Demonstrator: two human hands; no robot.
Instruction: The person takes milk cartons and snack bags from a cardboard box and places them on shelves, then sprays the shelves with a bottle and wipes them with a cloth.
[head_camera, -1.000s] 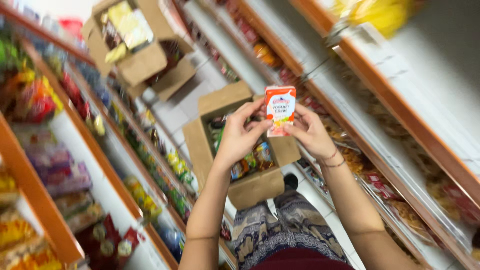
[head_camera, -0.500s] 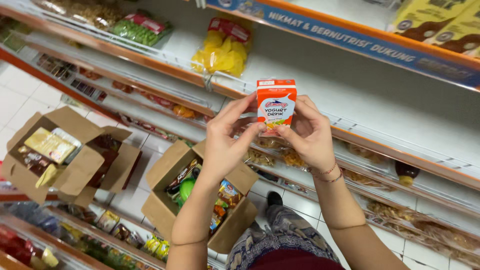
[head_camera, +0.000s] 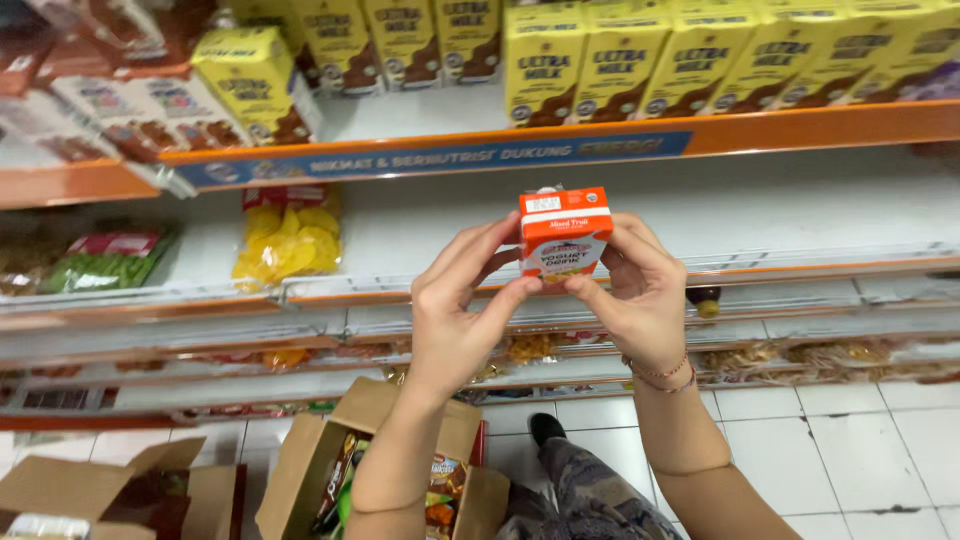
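I hold a small orange-and-white drink carton upright at chest height, in front of a white shelf. My left hand grips its left and lower edge with thumb and fingers. My right hand holds its right side, with bracelets at the wrist. Both hands are closed on the carton together.
Yellow drink cartons line the upper shelf above an orange rail. A yellow snack bag and a green packet lie to the left. Open cardboard boxes of goods stand on the white tiled floor by my leg.
My view has swung upward from the floor and boxes to the shelves. The carton stays in both hands, now in front of the white shelf.
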